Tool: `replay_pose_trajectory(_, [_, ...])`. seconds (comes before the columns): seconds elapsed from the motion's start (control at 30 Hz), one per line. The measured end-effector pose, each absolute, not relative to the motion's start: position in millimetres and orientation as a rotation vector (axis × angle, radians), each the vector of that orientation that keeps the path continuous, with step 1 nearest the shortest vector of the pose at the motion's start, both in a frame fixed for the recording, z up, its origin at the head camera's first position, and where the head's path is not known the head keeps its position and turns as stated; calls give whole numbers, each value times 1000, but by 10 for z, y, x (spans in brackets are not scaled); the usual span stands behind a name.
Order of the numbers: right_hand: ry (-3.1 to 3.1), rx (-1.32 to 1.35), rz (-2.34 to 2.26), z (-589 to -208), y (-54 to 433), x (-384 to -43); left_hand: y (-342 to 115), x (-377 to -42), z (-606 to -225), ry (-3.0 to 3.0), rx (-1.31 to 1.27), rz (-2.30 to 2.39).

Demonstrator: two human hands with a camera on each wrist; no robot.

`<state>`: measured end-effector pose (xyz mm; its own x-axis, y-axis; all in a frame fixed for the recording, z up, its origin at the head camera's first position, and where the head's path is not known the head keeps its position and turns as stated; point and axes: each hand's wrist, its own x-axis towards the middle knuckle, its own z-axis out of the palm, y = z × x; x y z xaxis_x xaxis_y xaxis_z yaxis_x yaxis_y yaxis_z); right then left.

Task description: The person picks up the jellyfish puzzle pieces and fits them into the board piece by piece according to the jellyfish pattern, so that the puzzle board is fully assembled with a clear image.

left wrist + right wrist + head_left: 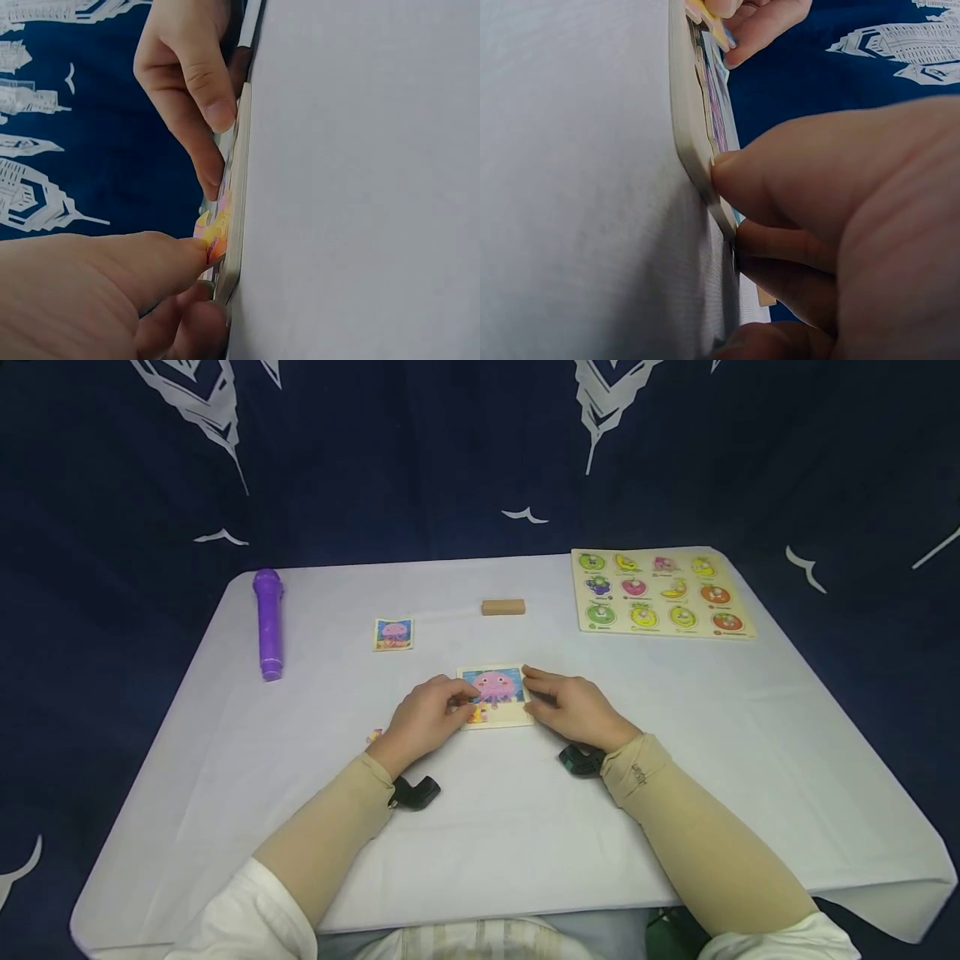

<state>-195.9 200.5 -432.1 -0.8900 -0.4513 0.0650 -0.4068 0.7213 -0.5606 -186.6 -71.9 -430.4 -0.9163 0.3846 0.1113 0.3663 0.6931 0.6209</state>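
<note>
A small wooden puzzle board [504, 719] with a pink octopus picture lies on the white table in front of the person. The left hand [426, 713] pinches a yellow-orange puzzle piece [215, 231] between thumb and fingers, over the board's lower left part. From the other side, the right hand [573, 700] grips the right edge of the board; in the right wrist view its thumb [739, 176] lies on the board's face near a rounded corner. Beside the left wrist, another small colourful piece [374, 736] is partly hidden.
A small octopus picture card [393, 634] lies beyond the left hand. Behind the board sits a wooden block [503, 607]. A purple marker-shaped stick [269, 625] is at the left, and a fruit picture board [663, 593] at the back right. A dark blue curtain [420, 460] hangs behind.
</note>
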Motion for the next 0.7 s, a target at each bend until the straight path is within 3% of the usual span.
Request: replay_pose_trajectory(0.7, [2849,-698,-911,-4336,1997,-1959,-664,-1795,-4219,3025,793,493])
